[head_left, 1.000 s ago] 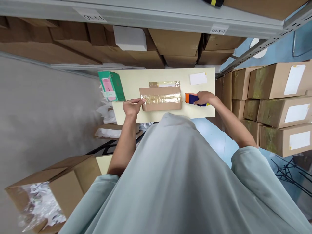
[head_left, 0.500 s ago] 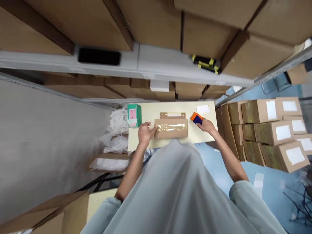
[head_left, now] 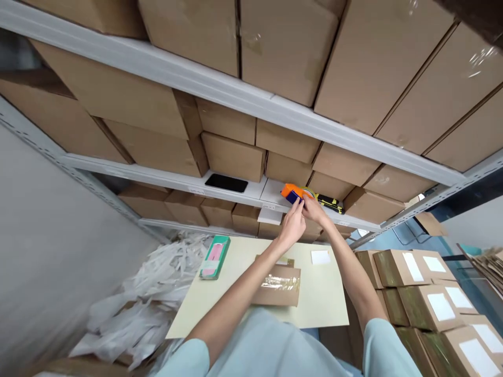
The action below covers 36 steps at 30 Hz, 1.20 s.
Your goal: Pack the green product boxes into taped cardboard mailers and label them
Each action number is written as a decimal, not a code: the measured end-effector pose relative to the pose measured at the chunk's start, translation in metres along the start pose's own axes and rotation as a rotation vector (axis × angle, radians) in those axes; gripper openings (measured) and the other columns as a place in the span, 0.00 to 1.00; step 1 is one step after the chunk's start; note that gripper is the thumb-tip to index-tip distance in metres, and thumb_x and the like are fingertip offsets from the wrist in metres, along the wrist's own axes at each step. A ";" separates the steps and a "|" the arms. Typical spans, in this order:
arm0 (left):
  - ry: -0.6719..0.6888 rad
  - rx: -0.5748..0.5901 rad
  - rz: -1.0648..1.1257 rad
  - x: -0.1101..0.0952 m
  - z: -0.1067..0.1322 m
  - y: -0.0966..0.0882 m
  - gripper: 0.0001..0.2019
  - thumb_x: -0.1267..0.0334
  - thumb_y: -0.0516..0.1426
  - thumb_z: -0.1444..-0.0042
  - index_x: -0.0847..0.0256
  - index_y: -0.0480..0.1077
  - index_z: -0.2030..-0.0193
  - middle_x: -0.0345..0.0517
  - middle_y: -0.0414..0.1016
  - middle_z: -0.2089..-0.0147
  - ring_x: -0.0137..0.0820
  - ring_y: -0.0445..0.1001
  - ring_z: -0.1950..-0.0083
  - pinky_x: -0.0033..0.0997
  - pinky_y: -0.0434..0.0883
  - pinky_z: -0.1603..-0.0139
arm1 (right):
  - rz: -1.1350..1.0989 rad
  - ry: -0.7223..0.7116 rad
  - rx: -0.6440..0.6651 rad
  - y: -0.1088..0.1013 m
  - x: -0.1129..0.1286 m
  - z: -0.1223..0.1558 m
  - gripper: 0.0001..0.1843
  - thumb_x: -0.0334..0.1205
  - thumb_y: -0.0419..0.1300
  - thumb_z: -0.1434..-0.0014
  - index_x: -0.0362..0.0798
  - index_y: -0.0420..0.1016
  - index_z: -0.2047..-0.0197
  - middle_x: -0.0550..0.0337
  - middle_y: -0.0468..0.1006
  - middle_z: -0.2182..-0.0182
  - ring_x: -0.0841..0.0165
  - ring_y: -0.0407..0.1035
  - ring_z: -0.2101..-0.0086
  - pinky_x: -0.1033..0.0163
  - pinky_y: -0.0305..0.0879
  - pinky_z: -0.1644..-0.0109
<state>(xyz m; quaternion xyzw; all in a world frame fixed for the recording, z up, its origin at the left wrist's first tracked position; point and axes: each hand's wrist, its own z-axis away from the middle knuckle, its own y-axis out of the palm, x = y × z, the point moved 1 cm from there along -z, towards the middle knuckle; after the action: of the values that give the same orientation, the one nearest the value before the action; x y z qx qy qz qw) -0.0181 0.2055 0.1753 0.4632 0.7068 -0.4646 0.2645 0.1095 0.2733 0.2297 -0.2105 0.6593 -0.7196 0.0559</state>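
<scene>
An orange and dark blue tape dispenser (head_left: 293,192) is held up at the front of the middle shelf, with a yellowish roll at its right. My right hand (head_left: 313,209) is closed around its near side. My left hand (head_left: 293,226) meets it there, fingers together against the blue part; their tips are partly hidden. Below my forearms, a cardboard box (head_left: 283,287) with shiny clear tape along its top lies on the pale table (head_left: 320,303). My left forearm covers part of it. A smaller taped carton piece (head_left: 290,262) shows behind the box.
A black phone-like slab (head_left: 227,183) and black-and-yellow cutters (head_left: 330,203) lie on the shelf (head_left: 255,201). On the table are a green and pink box (head_left: 215,256) and a white label (head_left: 320,257). White paper scraps (head_left: 157,283) heap at left; labelled cartons (head_left: 428,298) stack at right.
My right hand has raised the tape dispenser from the table to the shelf. My left hand has left the cardboard box and joined it. The view has tilted up.
</scene>
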 end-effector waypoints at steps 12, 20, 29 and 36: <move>-0.212 -0.074 0.231 0.060 0.073 -0.027 0.27 0.77 0.60 0.35 0.58 0.78 0.31 0.57 0.80 0.30 0.36 0.90 0.46 0.37 0.90 0.44 | 0.142 0.090 0.052 0.017 0.003 -0.045 0.31 0.36 0.55 0.24 0.36 0.65 0.21 0.30 0.73 0.26 0.47 0.68 0.27 0.42 0.63 0.21; -0.805 -0.077 -0.054 0.147 0.236 -0.081 0.27 0.75 0.57 0.38 0.63 0.79 0.33 0.60 0.83 0.32 0.42 0.88 0.38 0.43 0.84 0.33 | -0.294 0.220 -0.296 0.164 -0.025 0.153 0.38 0.56 0.46 0.18 0.45 0.55 0.15 0.35 0.62 0.20 0.47 0.54 0.19 0.31 0.54 0.15; -0.931 0.312 -0.289 0.116 0.257 -0.024 0.35 0.37 0.65 0.33 0.62 0.72 0.32 0.67 0.82 0.34 0.61 0.81 0.31 0.52 0.76 0.31 | -0.615 0.679 0.099 0.273 0.032 0.264 0.60 0.75 0.53 0.27 0.34 0.47 0.15 0.26 0.59 0.18 0.43 0.56 0.19 0.40 0.62 0.18; -1.091 0.384 -0.457 0.138 0.230 -0.001 0.47 0.27 0.72 0.45 0.70 0.73 0.38 0.78 0.84 0.42 0.70 0.81 0.36 0.55 0.76 0.38 | -0.554 0.907 0.207 0.289 0.017 0.221 0.58 0.73 0.60 0.28 0.35 0.50 0.18 0.23 0.76 0.29 0.37 0.76 0.33 0.38 0.73 0.30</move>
<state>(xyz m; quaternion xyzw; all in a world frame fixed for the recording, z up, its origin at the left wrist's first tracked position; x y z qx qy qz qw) -0.0912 0.0540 -0.0339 0.0352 0.4549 -0.7981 0.3936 0.1203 0.0265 -0.0381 -0.0381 0.4627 -0.7873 -0.4058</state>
